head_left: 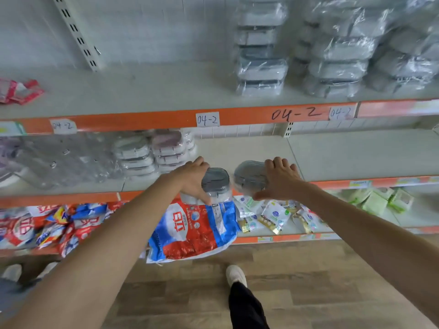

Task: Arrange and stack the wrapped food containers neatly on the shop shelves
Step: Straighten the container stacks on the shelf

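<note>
**Two containers meet the middle shelf**

Shop shelving with orange edge strips fills the view, the top board's labels reading "04-2". On that top board, tall stacks of wrapped containers stand at right, with looser wrapped piles just beside them. The middle shelf holds shorter stacks at left, near clear plastic goods that are too blurred to identify. Below, a large red-and-blue bag juts over the floor among smaller packets.

A person reaches both arms to the front edge of the middle shelf. The left hand grips a grey-lidded wrapped container, fingers curled over its far left side and thumb hooked along its near edge, so the box sits to the right of the palm. The right hand clasps a second container, tilted toward the camera, with fingers spread over its right end and thumb stretched beneath its near rim; the box lies left of the palm. The two containers sit just beside each other between the hands; whether they touch cannot be told.
</note>
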`<state>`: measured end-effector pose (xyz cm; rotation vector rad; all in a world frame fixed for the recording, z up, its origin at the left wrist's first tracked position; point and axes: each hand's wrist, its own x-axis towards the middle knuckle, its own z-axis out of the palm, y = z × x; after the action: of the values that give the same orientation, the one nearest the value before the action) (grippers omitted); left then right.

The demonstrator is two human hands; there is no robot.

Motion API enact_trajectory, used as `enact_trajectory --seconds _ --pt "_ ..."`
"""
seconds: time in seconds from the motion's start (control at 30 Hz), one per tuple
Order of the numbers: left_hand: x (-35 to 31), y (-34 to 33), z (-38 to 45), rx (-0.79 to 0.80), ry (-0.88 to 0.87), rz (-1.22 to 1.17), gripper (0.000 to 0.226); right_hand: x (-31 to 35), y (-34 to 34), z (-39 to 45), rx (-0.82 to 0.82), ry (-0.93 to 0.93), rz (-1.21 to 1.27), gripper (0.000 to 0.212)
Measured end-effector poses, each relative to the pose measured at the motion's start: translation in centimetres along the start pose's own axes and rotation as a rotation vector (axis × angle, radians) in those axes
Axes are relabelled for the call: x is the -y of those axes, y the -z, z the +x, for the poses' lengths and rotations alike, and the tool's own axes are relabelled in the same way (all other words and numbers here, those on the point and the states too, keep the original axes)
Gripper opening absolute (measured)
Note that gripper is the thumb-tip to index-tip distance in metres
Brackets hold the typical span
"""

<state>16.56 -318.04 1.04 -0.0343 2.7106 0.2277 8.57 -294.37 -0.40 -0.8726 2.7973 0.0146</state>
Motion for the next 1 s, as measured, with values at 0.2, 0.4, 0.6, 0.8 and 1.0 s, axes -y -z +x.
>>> enact_trajectory --seconds 0.2,0.4,0.6,0.8,1.0 --pt "-0.3 7.6 -3.7 -0.123 -0.027 -0.051 0.102 -0.4 7.9 -2.6 -0.120 0.122 -0.040 0.103" --pt "-0.9 15.6 -3.7 -0.310 -0.055 -0.085 0.091 -1.9 15.1 -0.6 -0.324 0.128 -0.088 0.102" --pt "0.4 24.4 -0.6 -0.483 -0.045 -0.146 0.099 -4.2 21.6 5.9 -0.411 0.135 -0.067 0.100" --pt "3.2 27.6 2.6 -0.621 0.050 -0.299 0.097 -6.5 24.8 12.5 -0.364 0.179 -0.065 0.104" --pt "2.7 30.1 5.6 -0.604 -0.013 -0.332 0.084 -7.7 25.4 17.0 -0.217 0.260 0.051 0.113"
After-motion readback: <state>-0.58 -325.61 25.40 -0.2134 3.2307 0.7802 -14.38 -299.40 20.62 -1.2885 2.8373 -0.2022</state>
